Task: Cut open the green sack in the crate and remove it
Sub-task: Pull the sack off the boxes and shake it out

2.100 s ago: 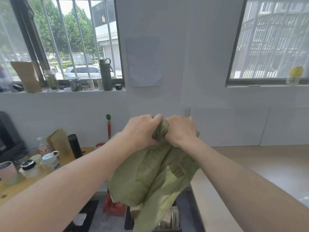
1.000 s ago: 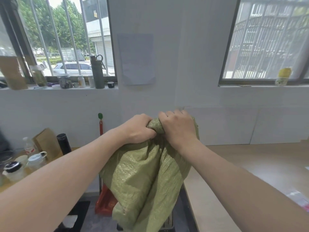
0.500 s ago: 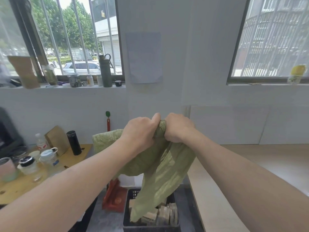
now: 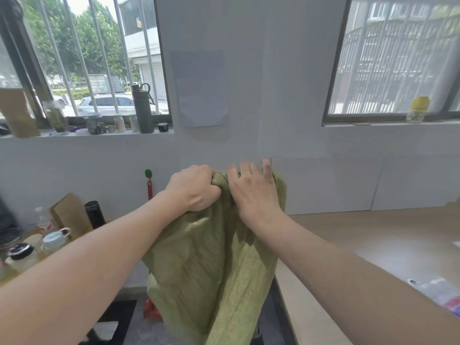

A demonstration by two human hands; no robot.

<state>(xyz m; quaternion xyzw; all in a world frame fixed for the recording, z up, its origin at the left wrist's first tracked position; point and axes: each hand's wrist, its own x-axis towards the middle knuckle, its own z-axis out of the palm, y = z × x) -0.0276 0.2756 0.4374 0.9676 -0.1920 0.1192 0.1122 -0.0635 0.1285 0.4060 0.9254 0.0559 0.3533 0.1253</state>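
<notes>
A person holds the green sack (image 4: 206, 265) up at chest height in front of a white wall, both arms stretched forward and slightly raised. The left hand (image 4: 194, 188) is balled into a tight fist around the gathered top of the sack. The right hand (image 4: 254, 192), just beside it, lies over the bunched fabric with its fingers (image 4: 251, 169) spread and partly lifted, so whether it is truly clamping the material cannot be told. Below the fists the woven cloth hangs in long, loose folds, running down past the bottom of the frame; the crate is hidden behind it.

The sack looks limp, light and apparently empty, with a faint sheen that suggests a slick plastic weave. It should bunch easily but could slide through a slack hand, so the twisted neck under the left fist seems the surest hold. The wooden counter (image 4: 373, 240) lies to the right of the grip.
</notes>
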